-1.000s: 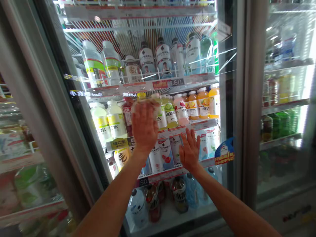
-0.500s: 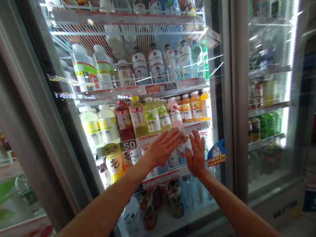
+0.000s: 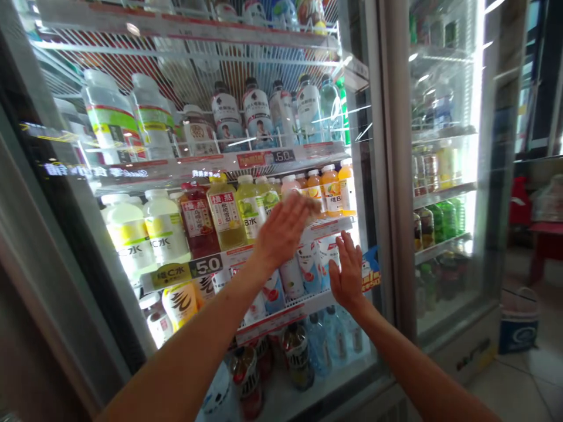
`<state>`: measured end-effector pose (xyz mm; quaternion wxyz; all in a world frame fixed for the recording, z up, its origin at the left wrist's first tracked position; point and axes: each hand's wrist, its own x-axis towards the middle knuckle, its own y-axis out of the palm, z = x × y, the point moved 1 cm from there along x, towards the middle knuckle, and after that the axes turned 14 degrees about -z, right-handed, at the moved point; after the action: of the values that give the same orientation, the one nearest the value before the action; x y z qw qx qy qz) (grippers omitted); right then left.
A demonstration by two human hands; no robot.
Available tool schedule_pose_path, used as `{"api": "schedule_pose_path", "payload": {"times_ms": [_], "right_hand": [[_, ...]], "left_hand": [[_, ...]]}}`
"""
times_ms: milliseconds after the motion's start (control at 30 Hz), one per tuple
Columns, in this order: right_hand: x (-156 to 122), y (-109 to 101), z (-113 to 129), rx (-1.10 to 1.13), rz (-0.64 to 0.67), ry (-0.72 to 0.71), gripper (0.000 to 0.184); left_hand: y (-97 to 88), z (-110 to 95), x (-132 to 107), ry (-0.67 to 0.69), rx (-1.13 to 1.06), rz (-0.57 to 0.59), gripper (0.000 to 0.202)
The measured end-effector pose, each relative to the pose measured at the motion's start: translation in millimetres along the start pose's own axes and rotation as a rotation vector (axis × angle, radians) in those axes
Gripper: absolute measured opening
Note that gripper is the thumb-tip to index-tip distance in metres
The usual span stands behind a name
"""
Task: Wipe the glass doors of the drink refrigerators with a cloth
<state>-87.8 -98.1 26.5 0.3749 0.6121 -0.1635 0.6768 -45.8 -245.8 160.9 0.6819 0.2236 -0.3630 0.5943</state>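
Note:
My left hand point(image 3: 284, 230) lies flat against the glass door point(image 3: 369, 193) of a drinks fridge. It presses a small pale cloth point(image 3: 311, 204) under its fingertips, level with the shelf of yellow, pink and orange bottles point(image 3: 328, 190). My right hand point(image 3: 347, 274) rests lower and to the right on the same glass, fingers spread, holding nothing. Behind the glass are several shelves of bottles, with a 5.0 price tag point(image 3: 205, 266) on one shelf edge.
The grey door frame point(image 3: 396, 176) runs down just right of my hands. Beyond it is a second glass-fronted fridge point(image 3: 444, 193). A blue and white box point(image 3: 518, 328) stands on the tiled floor at the right. A dark door edge point(image 3: 65, 264) crosses the left.
My left hand with the cloth swept down and to the right across the glass, then back up a little. My right hand stayed flat on the glass. The view turned to the right.

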Motion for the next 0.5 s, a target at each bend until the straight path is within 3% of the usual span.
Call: {"api": "schedule_pose_path", "payload": {"times_ms": [67,100,267,433,500], "right_hand": [[-1,-1,-6,-0.01,-0.011,0.01,0.06],[-2,-2,-8,-0.014,-0.012,0.013,0.06],[2,-7,-18,-0.037,0.004,0.014,0.06],[16,-10,-36,-0.108,-0.025,0.042,0.058],[22,-12,-44,-0.128,-0.04,0.057,0.057]], "left_hand": [[1.3,10,13,-0.163,0.049,-0.07,0.05],[2.6,11,16,-0.175,0.047,-0.076,0.05],[13.1,-12,11,0.098,-0.091,0.099,0.048],[29.8,-15,40,-0.198,-0.035,-0.009,0.052],[40.2,-27,46,-0.172,-0.064,0.011,0.053]]}}
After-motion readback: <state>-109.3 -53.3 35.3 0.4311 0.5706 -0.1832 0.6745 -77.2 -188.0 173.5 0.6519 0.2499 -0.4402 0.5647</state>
